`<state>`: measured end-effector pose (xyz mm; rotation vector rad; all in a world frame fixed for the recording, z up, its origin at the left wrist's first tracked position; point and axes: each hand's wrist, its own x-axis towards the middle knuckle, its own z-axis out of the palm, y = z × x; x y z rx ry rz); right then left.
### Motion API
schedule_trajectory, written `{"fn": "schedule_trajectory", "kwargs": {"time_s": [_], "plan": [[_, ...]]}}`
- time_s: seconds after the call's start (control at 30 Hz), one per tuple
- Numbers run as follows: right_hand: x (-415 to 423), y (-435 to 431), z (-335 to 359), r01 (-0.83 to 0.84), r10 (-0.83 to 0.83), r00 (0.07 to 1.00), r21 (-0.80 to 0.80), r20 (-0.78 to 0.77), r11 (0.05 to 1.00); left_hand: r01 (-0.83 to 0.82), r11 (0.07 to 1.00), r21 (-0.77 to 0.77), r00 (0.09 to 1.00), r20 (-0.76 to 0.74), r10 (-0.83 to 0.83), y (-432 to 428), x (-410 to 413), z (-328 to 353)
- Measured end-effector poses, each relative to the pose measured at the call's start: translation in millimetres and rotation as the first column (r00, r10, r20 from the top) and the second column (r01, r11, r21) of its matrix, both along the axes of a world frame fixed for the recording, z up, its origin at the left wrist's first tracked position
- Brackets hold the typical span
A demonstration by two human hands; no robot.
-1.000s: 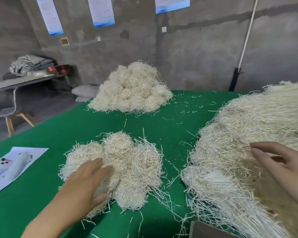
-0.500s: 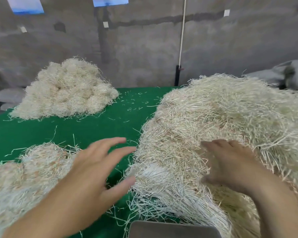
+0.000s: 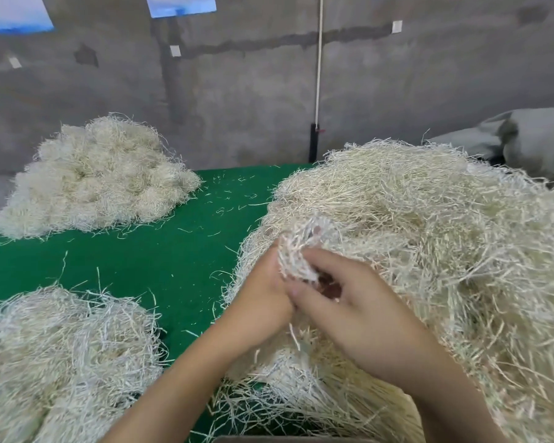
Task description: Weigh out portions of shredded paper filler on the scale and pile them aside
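Your L hand [image 3: 263, 302] & R hand [image 3: 349, 314] both clutch a tuft [image 3: 298, 254] mid-frame; tease it off the right-side heap [image 3: 429, 235] slowly; keep portion small.

Legible text: none. White sheets with blue lower bands [image 3: 182, 4] on the grey wall [image 3: 237, 91]: any print too blurred to read; small white tags [image 3: 397, 26] on the same wall: blank or illegible.

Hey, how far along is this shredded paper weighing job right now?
Done: a far pile and a near pile of cream shredded-paper portions on the green table. In hand: left hand and right hand grip a clump from the big loose heap. Left: weighing it, plus most of that heap.
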<state>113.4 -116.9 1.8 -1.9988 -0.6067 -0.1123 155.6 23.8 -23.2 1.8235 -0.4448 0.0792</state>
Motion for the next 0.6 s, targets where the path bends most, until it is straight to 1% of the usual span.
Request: {"fn": "schedule_trajectory", "kwargs": {"time_s": [0.07, 0.13, 0.17, 0.23, 0.27, 0.33, 0.37, 0.4, 0.47, 0.5, 0.57, 0.6], "plan": [[-3, -6, 0, -0.042, 0.044, 0.999, -0.065, 0.025, 0.997, -0.042, 0.999, 0.012, 0.999, 0.027, 0.042, 8, -5, -1], [-5, -18, 6, 0.032, -0.019, 0.994, -0.120, 0.103, 0.992, -0.135, 0.990, 0.026, 0.991, 0.003, 0.135, 17, -9, -4], [-5, -25, 6, 0.098, -0.071, 0.983, -0.158, 0.167, 0.983, -0.214, 0.977, 0.012, 0.977, -0.019, 0.214, 19, -11, -4], [2, -34, 2, 0.193, -0.124, 0.961, -0.280, 0.246, 0.940, -0.396, 0.918, -0.032, 0.915, -0.092, 0.392, 24, -8, -5], [8, -37, -2, 0.212, -0.126, 0.961, -0.362, 0.247, 0.908, -0.444, 0.893, -0.077, 0.892, -0.131, 0.432, 26, -9, -3], [22, -39, -16, 0.192, -0.105, 0.975, -0.514, 0.195, 0.836, -0.450, 0.874, -0.184, 0.892, -0.131, 0.432, 30, -13, 1], [29, -39, -22, 0.179, -0.101, 0.980, -0.547, 0.169, 0.818, -0.455, 0.865, -0.210, 0.890, -0.113, 0.441, 32, -16, 5], [35, -39, -27, 0.175, -0.108, 0.982, -0.548, 0.152, 0.818, -0.455, 0.863, -0.220, 0.890, -0.095, 0.445, 33, -21, 9], [44, -42, -33, 0.204, -0.168, 0.979, -0.495, 0.118, 0.845, -0.457, 0.845, -0.279, 0.886, -0.065, 0.458, 40, -26, 13], [47, -46, -35, 0.238, -0.213, 0.971, -0.480, 0.107, 0.844, -0.463, 0.814, -0.351, 0.879, -0.063, 0.473, 46, -28, 16], [51, -54, -37, 0.320, -0.317, 0.944, -0.501, 0.094, 0.804, -0.468, 0.708, -0.530, 0.863, -0.103, 0.494, 61, -26, 23], [52, -58, -36, 0.336, -0.360, 0.931, -0.523, 0.060, 0.783, -0.453, 0.658, -0.602, 0.858, -0.095, 0.504, 69, -25, 27]]}}
